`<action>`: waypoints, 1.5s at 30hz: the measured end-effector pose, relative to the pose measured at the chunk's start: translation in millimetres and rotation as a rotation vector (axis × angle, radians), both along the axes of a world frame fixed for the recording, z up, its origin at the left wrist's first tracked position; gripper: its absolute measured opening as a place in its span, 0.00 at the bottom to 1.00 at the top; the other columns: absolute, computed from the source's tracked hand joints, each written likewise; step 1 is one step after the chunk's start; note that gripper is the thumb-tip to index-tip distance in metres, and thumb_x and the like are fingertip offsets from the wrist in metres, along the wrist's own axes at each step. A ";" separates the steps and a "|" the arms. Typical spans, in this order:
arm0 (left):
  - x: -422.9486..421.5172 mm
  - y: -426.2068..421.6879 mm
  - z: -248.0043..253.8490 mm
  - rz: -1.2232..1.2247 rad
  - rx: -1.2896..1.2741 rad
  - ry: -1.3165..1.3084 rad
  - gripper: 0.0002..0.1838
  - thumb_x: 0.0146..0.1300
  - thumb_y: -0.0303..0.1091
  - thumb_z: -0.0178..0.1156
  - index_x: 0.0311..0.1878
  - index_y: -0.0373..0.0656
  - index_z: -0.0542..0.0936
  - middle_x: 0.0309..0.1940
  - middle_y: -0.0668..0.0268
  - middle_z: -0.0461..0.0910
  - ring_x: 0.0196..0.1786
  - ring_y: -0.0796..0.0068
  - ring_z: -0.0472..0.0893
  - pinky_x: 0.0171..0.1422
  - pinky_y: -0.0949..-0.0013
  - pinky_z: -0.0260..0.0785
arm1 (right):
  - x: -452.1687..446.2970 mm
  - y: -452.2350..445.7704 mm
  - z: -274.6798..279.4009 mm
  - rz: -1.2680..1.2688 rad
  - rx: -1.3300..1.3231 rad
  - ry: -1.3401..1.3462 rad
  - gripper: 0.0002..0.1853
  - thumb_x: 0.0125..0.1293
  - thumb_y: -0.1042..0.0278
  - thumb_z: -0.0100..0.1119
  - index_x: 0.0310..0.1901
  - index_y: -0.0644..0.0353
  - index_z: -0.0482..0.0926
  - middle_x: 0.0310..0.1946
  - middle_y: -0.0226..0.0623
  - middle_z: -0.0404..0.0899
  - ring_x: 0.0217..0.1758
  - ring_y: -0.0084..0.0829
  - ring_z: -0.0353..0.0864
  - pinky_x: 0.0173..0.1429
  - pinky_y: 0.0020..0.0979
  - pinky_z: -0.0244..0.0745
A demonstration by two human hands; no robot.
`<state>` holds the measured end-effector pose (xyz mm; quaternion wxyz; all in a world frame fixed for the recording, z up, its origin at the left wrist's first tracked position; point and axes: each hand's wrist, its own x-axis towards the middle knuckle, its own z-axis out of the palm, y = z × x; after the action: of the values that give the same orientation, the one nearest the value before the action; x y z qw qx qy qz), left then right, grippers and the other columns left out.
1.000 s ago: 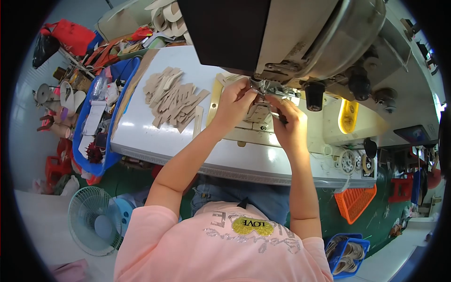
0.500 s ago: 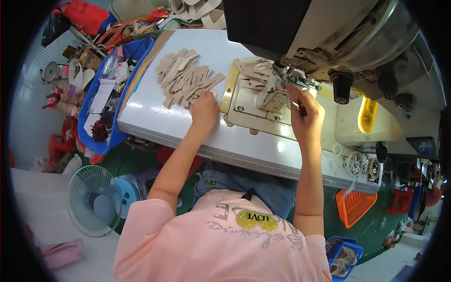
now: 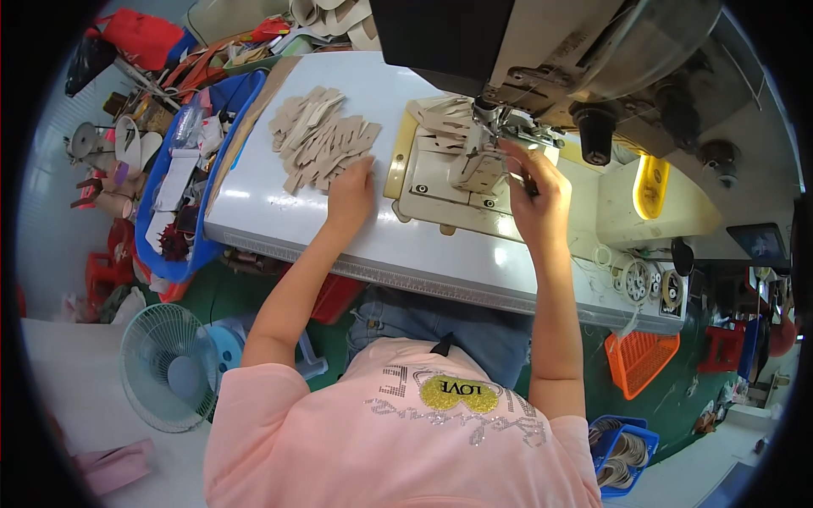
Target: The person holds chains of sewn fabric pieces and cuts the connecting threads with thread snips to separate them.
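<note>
My left hand (image 3: pixel 351 195) rests at the near right edge of a loose pile of flat beige strips (image 3: pixel 326 144) on the white tabletop. Its fingers are curled down against the strips, and what they pinch is hidden by the hand. Beside the needle area of the sewing machine (image 3: pixel 478 169), my right hand (image 3: pixel 542 199) is closed, with thumb and forefinger close to the presser foot. A small dark tool (image 3: pixel 531 184) shows in its palm; its kind is not clear. More beige strips (image 3: pixel 445 123) lie on the machine bed, left of the needle.
A blue bin (image 3: pixel 182 269) full of odds and ends stands at the table's left end. The dark machine head (image 3: pixel 445 38) overhangs the far side. Below the table are a fan (image 3: pixel 169 368), an orange basket (image 3: pixel 641 360) and a blue crate (image 3: pixel 622 483) of curved pieces.
The view has shifted slightly, so table and machine sit further left. My left hand stays by the pile, and the pale piece seen at its fingertips no longer shows. My right hand remains by the needle.
</note>
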<state>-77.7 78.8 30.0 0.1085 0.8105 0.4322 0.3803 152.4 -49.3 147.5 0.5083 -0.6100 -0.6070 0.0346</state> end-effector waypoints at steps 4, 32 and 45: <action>27.5 -25.9 54.5 -0.123 -0.441 -0.539 0.11 0.54 0.22 0.57 0.42 0.37 0.77 0.24 0.64 0.77 0.25 0.77 0.76 0.29 0.75 0.68 | 0.4 0.3 -1.3 -0.004 -0.004 0.009 0.25 0.40 0.88 0.53 0.44 0.56 0.78 0.28 0.34 0.77 0.26 0.26 0.75 0.32 0.24 0.72; 96.6 -70.9 112.1 -0.418 -0.910 -1.088 0.04 0.55 0.23 0.58 0.32 0.41 0.73 0.23 0.72 0.74 0.24 0.87 0.72 0.25 0.81 0.64 | 4.1 1.4 3.4 0.061 0.034 0.071 0.19 0.47 0.87 0.55 0.43 0.62 0.79 0.33 0.41 0.81 0.36 0.32 0.82 0.42 0.26 0.75; 100.8 -69.8 110.5 -0.412 -0.938 -1.113 0.07 0.55 0.23 0.59 0.36 0.40 0.72 0.23 0.71 0.74 0.24 0.86 0.72 0.25 0.80 0.65 | 3.9 -0.8 6.2 0.022 -0.071 0.078 0.24 0.45 0.85 0.55 0.47 0.54 0.79 0.25 0.41 0.78 0.25 0.30 0.78 0.34 0.23 0.72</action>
<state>23.1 8.9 140.5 0.7131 0.4320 0.2698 0.4817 156.2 -50.1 153.8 0.5091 -0.6192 -0.5917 0.0852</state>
